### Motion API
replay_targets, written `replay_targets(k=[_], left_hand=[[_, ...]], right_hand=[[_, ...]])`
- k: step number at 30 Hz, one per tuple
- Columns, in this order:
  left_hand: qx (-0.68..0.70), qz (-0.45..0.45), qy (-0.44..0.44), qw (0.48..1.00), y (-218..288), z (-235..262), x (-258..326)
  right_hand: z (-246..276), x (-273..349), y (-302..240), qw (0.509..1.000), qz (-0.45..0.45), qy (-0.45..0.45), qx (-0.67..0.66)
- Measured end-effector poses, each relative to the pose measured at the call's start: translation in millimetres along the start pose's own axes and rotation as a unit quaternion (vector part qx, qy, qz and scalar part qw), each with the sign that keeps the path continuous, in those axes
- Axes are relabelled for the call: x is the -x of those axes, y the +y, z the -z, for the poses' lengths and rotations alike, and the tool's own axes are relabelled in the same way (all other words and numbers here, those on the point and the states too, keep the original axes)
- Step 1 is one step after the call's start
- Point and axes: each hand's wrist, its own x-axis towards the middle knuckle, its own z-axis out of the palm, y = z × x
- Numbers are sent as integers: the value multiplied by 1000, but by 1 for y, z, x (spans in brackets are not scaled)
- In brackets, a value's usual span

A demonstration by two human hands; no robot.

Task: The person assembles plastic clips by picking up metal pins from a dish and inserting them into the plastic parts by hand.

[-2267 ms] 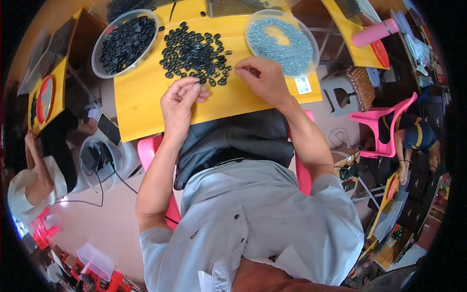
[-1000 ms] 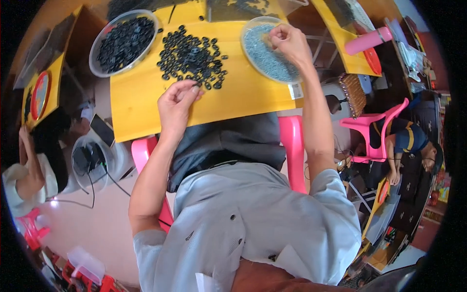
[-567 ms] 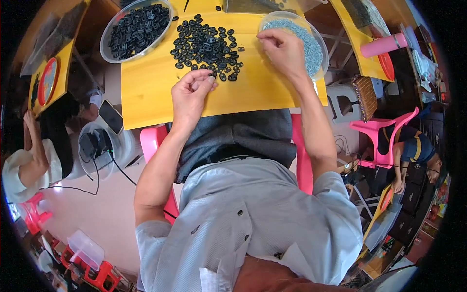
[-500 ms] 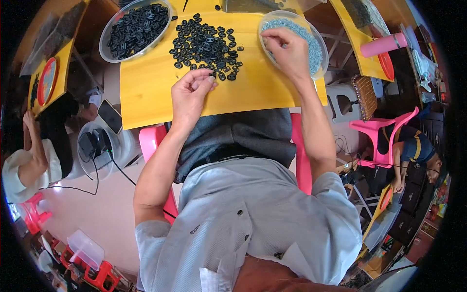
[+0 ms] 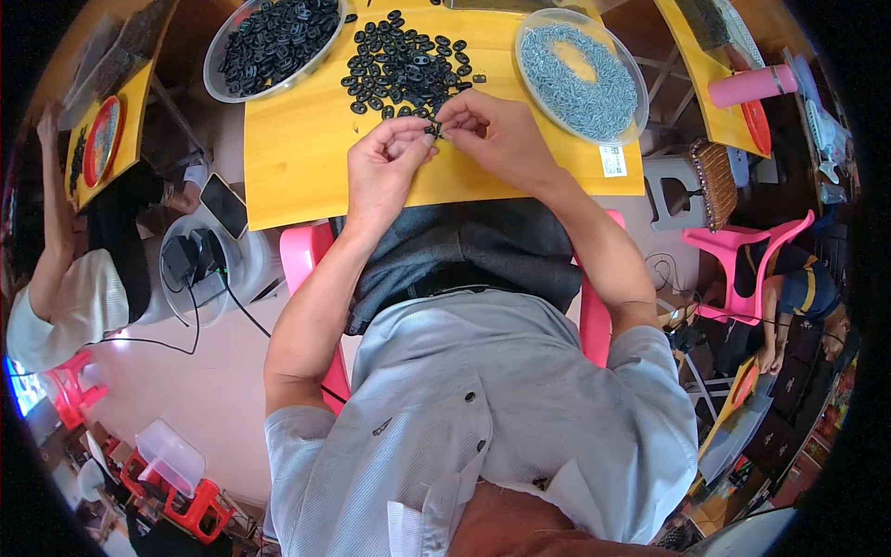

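Left hand (image 5: pixel 385 167) pinching black piece (image 5: pixel 431 131), partly hidden, right hand (image 5: pixel 492 137) beside, its grip unclear

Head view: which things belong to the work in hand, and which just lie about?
Work in hand:
dark piece where left hand and right hand meet
loose black pieces
bowl of black pieces
bowl of small silvery parts

Lying about, apparently:
pink bottle
black phone-like slab
clear plastic bin

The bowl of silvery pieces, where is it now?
In the head view, the bowl stands on the right side of the yellow table, beyond and to the right of the right hand.
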Motion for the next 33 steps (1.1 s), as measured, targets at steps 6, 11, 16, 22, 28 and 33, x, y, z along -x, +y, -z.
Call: replay_targets(k=[6, 11, 16, 22, 28, 33], left_hand=[[-13, 2, 2, 1000, 1, 0, 2], [-29, 2, 1, 1000, 0, 0, 2], [-37, -6, 2, 999, 2, -1, 3], [-22, -8, 2, 1000, 2, 0, 2], [-26, -7, 11, 1000, 2, -1, 2], [-28, -14, 26, 999, 0, -2, 4]], right_hand=[[0, 1, -5, 1000, -4, 6, 27], [1, 2, -7, 999, 1, 4, 47], [0, 2, -1, 1000, -23, 7, 3], [1, 3, 1, 999, -39, -11, -25], [0, 3, -1, 999, -30, -12, 20], [-4, 3, -4, 999, -32, -14, 37]])
